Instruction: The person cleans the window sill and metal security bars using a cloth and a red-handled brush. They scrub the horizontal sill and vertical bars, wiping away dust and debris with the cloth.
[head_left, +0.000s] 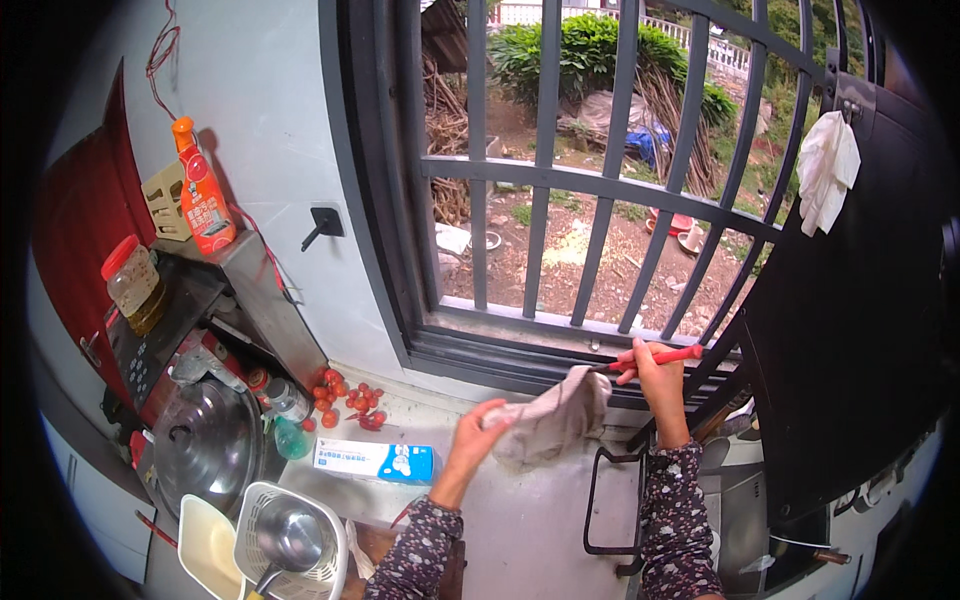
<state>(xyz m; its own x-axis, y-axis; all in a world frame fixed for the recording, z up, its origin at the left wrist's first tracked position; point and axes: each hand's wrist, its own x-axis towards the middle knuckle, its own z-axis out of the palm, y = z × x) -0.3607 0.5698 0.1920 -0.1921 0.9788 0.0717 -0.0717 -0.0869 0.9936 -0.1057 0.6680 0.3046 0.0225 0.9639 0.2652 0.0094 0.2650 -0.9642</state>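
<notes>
A greyish-white cloth (551, 424) hangs between my two hands, in front of the lower edge of a barred window (495, 352). My left hand (478, 442) pinches the cloth's left end between thumb and fingers. In my right hand (658, 379) is a red-handled tool (667, 357), held near the window sill. The tool's tip meets the cloth's upper right part, where the cloth hides it, so its kind cannot be told.
Below my hands stands a black metal frame (591, 502). On the counter at left are a blue-and-white box (375, 460), tomatoes (330, 390), a lidded pot (206, 442) and a white plastic basket (337, 540) holding a metal ladle. A dark panel (840, 315) rises at right.
</notes>
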